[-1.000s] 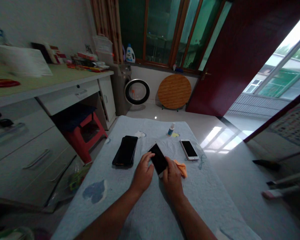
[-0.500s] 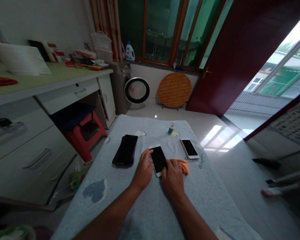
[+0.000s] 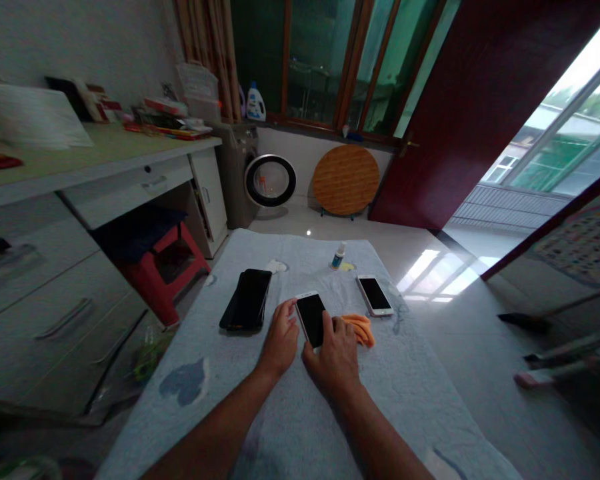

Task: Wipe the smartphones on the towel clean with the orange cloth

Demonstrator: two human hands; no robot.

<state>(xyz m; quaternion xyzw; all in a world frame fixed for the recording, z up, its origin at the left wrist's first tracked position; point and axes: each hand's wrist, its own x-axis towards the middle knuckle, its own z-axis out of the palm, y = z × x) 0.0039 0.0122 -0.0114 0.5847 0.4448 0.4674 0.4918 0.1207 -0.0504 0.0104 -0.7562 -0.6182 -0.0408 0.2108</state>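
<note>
"Where's the slim white-rimmed phone (image 3: 311, 313)?"

"On the soft blue-grey cloth (image 3: 400, 407), btwn both hands. L hand (image 3: 279, 341) half-open, by its L edge; R hand (image 3: 337, 352) wide over its lower R side."

"Qty otherwise?"

"1 other white phone (image 3: 375, 295), 2+ stacked black slabs (image 3: 247, 300), 1 crumpled orange rag (image 3: 361, 331), 1 sm. plastic btl (image 3: 338, 257)."

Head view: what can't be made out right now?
Head view, middle phone: lower right corner, behind the right hand.
Head view, orange cloth: left end, behind the right hand.
Head view, small bottle: label text, too small.
Head view, black phone stack: how many, lower ones covered.
</note>
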